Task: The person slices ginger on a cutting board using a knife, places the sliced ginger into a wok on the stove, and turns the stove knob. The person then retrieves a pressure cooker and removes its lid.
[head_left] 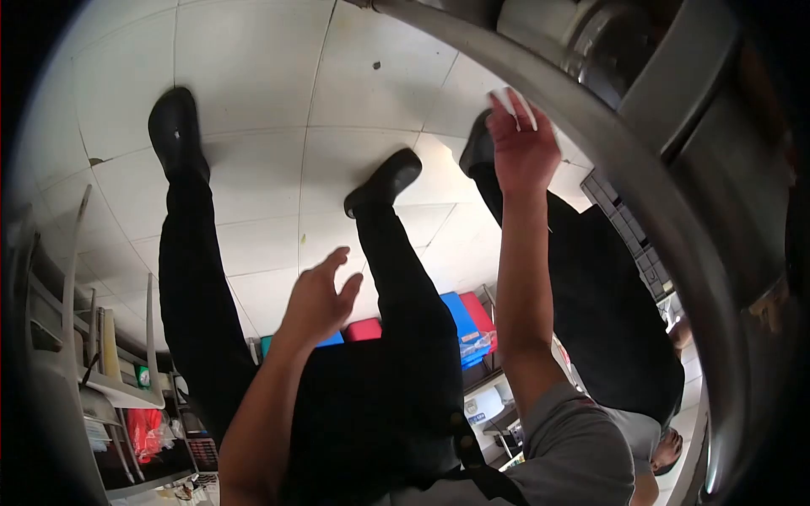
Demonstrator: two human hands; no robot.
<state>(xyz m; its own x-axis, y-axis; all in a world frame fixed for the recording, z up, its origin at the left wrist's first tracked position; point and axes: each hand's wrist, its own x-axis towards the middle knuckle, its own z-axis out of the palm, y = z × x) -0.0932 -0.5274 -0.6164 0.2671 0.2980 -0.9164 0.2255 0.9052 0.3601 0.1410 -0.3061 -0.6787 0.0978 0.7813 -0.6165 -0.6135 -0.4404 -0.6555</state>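
My left hand (322, 297) hangs over the tiled floor (253, 185), near my dark trouser leg, with its fingers apart and nothing in them. Raised at the upper right, my right hand (525, 145) is beside the curved metal edge (591, 93), its fingers spread and partly bent. White shows between those fingers; I cannot make out what it is. Below both arms are my black trousers (371, 396) and two black shoes, the left one (175, 126) and the right one (386, 181).
Another person in dark trousers (603, 304) stands close on the right, a shoe (478, 148) near my right hand. Blue (462, 325) and red (364, 330) items lie behind me. Shelving (126, 392) with a red bag (145, 432) is at left.
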